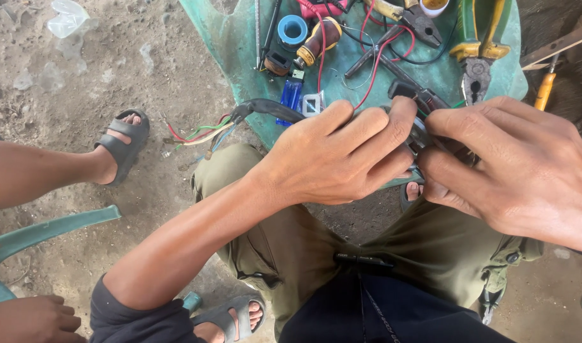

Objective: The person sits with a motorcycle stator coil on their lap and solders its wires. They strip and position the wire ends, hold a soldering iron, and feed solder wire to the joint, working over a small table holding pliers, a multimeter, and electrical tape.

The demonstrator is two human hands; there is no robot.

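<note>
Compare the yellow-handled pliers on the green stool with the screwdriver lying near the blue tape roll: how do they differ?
The yellow-handled pliers have two spread yellow-green handles and grey jaws pointing toward the hands; the screwdriver has one stubby dark-red and yellow handle. The pliers lie at the stool's right edge, the screwdriver near the middle. Both lie untouched.

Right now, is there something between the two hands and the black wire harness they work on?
Nothing visible. The left hand already grips the black wire harness, and the right hand pinches the same bundle near the black connector. The fingers hide the part between them.
</note>
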